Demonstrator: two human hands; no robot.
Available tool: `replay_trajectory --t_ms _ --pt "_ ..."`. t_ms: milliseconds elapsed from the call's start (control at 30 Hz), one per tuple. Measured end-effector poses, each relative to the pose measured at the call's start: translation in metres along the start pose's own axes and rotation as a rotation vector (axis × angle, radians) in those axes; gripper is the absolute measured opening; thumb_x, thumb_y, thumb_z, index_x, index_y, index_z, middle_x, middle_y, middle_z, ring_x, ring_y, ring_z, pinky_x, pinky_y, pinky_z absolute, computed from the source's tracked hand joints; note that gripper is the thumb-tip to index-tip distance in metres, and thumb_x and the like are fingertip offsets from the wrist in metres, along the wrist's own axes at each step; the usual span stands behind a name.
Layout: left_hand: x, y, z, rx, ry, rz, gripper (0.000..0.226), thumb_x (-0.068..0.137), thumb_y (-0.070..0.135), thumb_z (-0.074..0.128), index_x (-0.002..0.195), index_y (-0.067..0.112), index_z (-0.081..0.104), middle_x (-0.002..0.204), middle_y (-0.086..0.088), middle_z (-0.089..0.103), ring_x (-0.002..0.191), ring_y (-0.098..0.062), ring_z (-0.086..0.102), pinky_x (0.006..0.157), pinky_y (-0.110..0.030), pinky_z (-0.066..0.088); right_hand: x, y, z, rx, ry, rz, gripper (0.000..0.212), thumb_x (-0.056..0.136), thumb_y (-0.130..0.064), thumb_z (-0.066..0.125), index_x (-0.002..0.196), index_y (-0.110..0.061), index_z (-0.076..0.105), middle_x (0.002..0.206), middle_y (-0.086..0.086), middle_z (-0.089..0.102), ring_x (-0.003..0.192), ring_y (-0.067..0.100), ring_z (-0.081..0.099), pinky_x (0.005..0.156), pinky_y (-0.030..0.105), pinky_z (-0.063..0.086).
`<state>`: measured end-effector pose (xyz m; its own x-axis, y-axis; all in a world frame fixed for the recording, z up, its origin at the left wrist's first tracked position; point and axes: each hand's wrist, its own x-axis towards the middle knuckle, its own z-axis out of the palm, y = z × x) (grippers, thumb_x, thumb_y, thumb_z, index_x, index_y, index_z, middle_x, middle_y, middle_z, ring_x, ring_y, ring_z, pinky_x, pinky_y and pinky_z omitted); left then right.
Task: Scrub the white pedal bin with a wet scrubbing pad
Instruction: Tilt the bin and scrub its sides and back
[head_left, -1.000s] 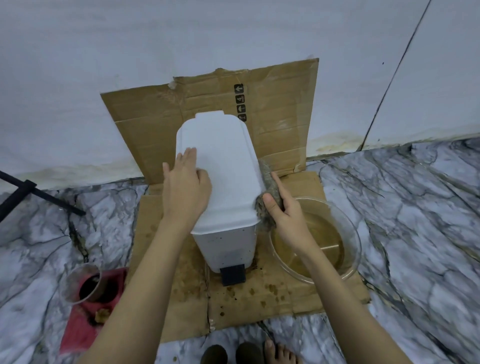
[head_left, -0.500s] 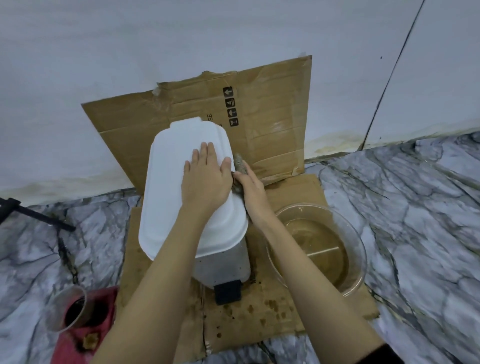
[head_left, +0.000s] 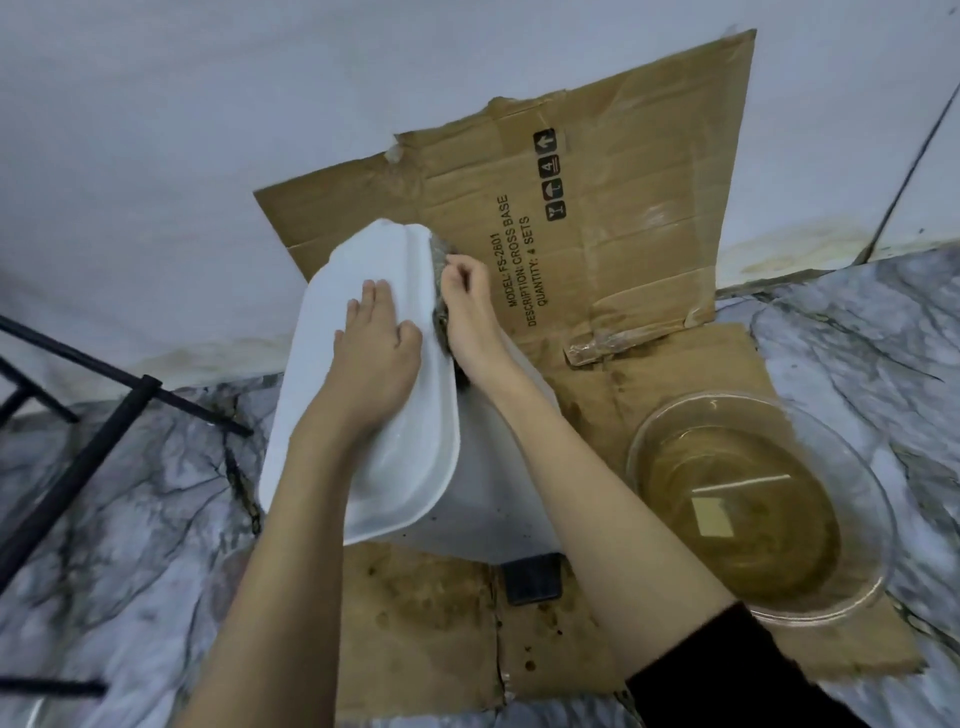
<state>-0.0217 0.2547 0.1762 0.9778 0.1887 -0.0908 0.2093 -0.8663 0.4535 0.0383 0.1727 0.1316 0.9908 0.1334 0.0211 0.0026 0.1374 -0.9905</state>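
Note:
The white pedal bin (head_left: 332, 374) stands on brown cardboard, its lid tilted toward the left, its black pedal (head_left: 532, 577) at the front bottom. My left hand (head_left: 379, 343) lies flat on the lid with straight fingers. My right hand (head_left: 467, 306) grips a grey-brown scrubbing pad (head_left: 440, 280) and presses it against the lid's right edge near the back. Most of the pad is hidden behind my right hand and the lid rim.
A glass bowl (head_left: 670, 421) of murky brown water sits on the cardboard (head_left: 426, 613) to the right of the bin. A cardboard flap (head_left: 623, 218) leans on the white wall behind. Black metal legs (head_left: 104, 431) cross the marble floor at left.
The view came closer and tilted. My right hand slid the pad back along the lid's right edge. My left hand shifted from the lid's left side to its middle.

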Motion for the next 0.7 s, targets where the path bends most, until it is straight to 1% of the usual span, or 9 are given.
replay_trajectory --t_ms 33,67,133,167,233,400,500,567,700 --pt "0.000 -0.002 -0.001 0.001 0.003 -0.005 0.054 0.102 0.021 0.021 0.150 0.009 -0.001 0.160 -0.004 -0.005 0.147 -0.020 -0.005 0.117 -0.038 -0.002 0.009 0.002 0.002 -0.003 -0.002 0.014 0.036 0.101 -0.022 0.032 0.135 -0.008 0.034 0.120 -0.003 0.046 0.110 0.013 0.042 0.093 0.027 0.031" --pt "0.000 -0.004 -0.003 0.001 0.004 -0.006 0.054 0.102 0.021 0.021 0.150 0.009 -0.001 0.160 -0.004 -0.005 0.147 -0.019 -0.005 0.117 -0.037 -0.001 0.017 0.006 0.002 -0.007 -0.013 0.032 0.041 0.101 -0.024 0.032 0.140 -0.012 0.029 0.131 -0.002 0.044 0.119 0.015 0.040 0.097 0.027 0.030" --pt "-0.001 -0.009 -0.006 -0.011 0.007 -0.009 0.054 0.102 0.020 0.021 0.151 0.009 0.000 0.160 -0.004 -0.004 0.147 -0.018 -0.004 0.117 -0.035 -0.001 0.027 0.021 0.002 -0.099 -0.051 0.061 0.049 0.102 -0.026 0.028 0.149 -0.017 0.017 0.155 0.001 0.023 0.141 0.018 0.021 0.110 0.031 0.019" --pt "-0.001 -0.012 -0.007 -0.024 0.011 -0.012 0.054 0.102 0.020 0.022 0.151 0.010 0.000 0.160 -0.003 -0.004 0.147 -0.017 -0.003 0.117 -0.034 -0.002 0.029 0.027 0.001 -0.178 -0.065 0.077 0.050 0.102 -0.027 0.025 0.150 -0.018 0.013 0.158 0.001 0.014 0.145 0.018 0.010 0.114 0.033 0.012" --pt "-0.003 -0.016 -0.010 -0.070 0.023 -0.020 0.053 0.102 0.019 0.023 0.151 0.012 0.002 0.160 0.000 -0.002 0.146 -0.014 -0.002 0.116 -0.031 -0.002 0.033 0.037 0.003 -0.298 -0.077 0.088 0.050 0.103 -0.026 0.023 0.151 -0.017 0.012 0.159 0.003 0.008 0.147 0.020 0.000 0.116 0.033 0.003" --pt "-0.009 -0.021 -0.011 -0.239 0.033 -0.007 0.054 0.102 0.021 0.027 0.151 0.019 0.004 0.159 0.007 0.000 0.145 -0.006 -0.001 0.119 -0.030 -0.002 0.040 0.032 0.013 -0.294 -0.086 -0.047 0.049 0.102 -0.021 0.026 0.149 -0.016 0.017 0.159 0.001 0.012 0.146 0.016 0.000 0.115 0.029 0.002" --pt "-0.008 -0.030 -0.010 -0.309 0.052 -0.026 0.053 0.102 0.023 0.029 0.151 0.020 0.008 0.159 0.011 0.002 0.144 -0.001 0.001 0.116 -0.022 -0.003 0.036 0.054 0.012 -0.295 -0.062 -0.113 0.047 0.102 -0.020 0.025 0.148 -0.014 0.020 0.158 0.003 0.015 0.146 0.016 0.003 0.116 0.027 0.003" --pt "-0.009 -0.039 -0.013 -0.349 0.072 -0.054 0.052 0.102 0.024 0.031 0.151 0.022 0.012 0.157 0.015 0.006 0.143 0.001 0.004 0.113 -0.018 -0.001 0.036 0.081 0.005 -0.343 -0.036 -0.067 0.047 0.102 -0.022 0.025 0.148 -0.014 0.021 0.158 0.004 0.016 0.146 0.018 0.005 0.117 0.029 0.004" --pt "-0.010 -0.060 -0.018 -0.432 0.104 -0.109 0.050 0.101 0.027 0.035 0.149 0.028 0.019 0.154 0.022 0.015 0.141 0.004 0.012 0.119 -0.026 0.005 0.038 0.128 -0.019 -0.424 0.030 0.074 0.046 0.103 -0.023 0.025 0.147 -0.010 0.024 0.156 0.008 0.021 0.146 0.022 0.012 0.119 0.033 0.008"
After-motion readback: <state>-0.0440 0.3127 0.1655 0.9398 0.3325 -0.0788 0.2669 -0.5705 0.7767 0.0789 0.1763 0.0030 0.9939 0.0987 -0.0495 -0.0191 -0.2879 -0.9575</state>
